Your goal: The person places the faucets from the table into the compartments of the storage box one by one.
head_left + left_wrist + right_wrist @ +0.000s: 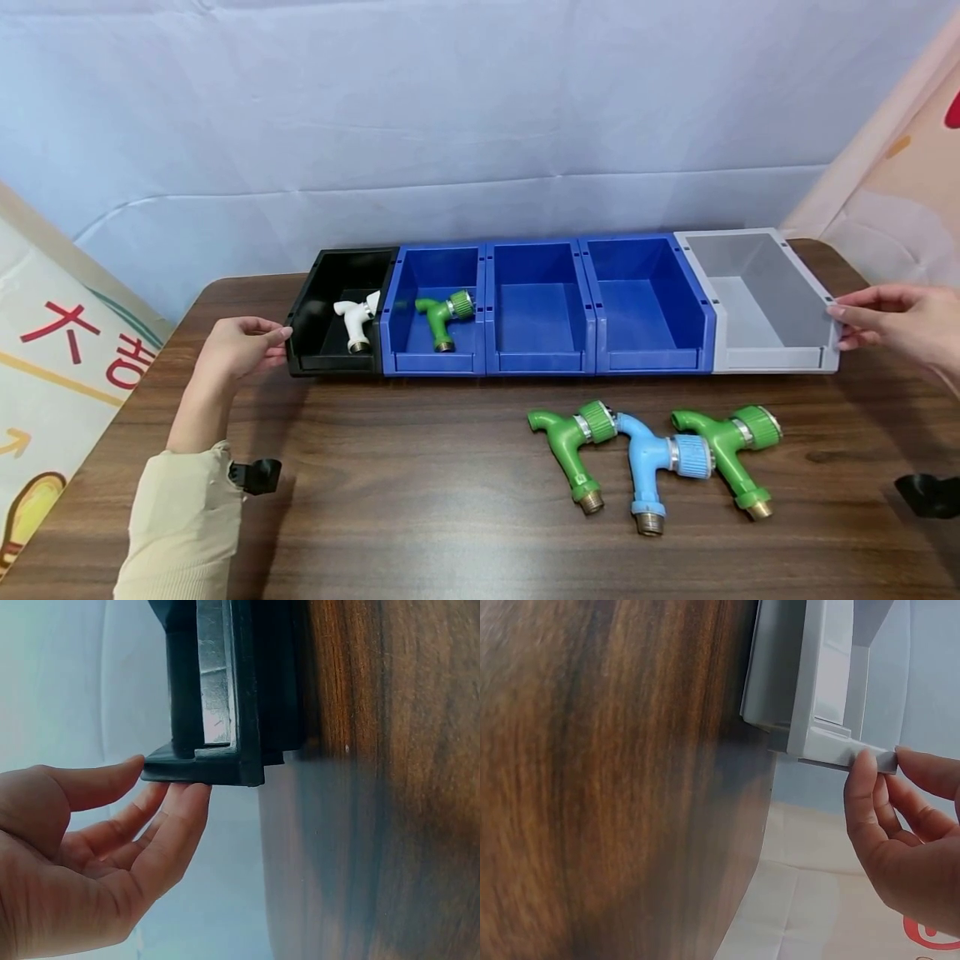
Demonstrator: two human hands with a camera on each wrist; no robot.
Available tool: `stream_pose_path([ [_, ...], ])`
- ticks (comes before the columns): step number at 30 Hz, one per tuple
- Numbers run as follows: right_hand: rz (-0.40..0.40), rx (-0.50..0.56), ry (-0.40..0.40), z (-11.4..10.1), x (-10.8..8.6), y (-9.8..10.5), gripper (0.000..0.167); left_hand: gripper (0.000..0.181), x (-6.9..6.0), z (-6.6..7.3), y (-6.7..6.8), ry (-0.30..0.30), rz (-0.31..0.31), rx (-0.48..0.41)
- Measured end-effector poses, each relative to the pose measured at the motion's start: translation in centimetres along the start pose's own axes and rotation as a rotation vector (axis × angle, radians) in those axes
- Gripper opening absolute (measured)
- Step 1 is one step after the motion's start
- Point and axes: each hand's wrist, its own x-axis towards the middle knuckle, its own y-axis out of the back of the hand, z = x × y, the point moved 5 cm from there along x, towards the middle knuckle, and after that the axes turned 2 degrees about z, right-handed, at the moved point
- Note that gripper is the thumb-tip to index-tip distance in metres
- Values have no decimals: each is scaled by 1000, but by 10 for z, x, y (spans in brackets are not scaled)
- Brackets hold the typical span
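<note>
My left hand [243, 346] is at the left end of a row of bins. It pinches the outer side wall of the black bin [247, 712], thumb at the rim and fingertips against the outside. At the opposite end, my right hand [896, 325] grips the side wall of the grey bin [821, 690] between thumb and fingers. A white tap [356, 321] lies in the black bin. In the blue bin [435, 364] beside it lies a green tap [442, 318]. Between that one and the grey bin stand a middle blue bin [542, 362] and another blue bin [652, 361].
In front of the bins, on the wooden table [375, 483], lie a green tap [567, 450], a light blue tap [651, 467] and a second green tap [731, 450]. A pale cloth [450, 108] hangs behind the table. Printed sheets flank both sides.
</note>
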Motion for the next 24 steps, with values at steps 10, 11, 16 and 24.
stream_pose_path([
  [10,4,34,-6,3,0,1,4,39,2,-1,0,1,17,-16],
  [11,6,24,-8,3,0,1,4,39,2,-1,0,1,18,-17],
  [16,6,-26,-15,-1,-5,0,3,39,2,-2,0,0,16,-32],
  [24,7,-134,-58,-27,-21,-12,5,42,2,-4,0,-3,5,-72],
])
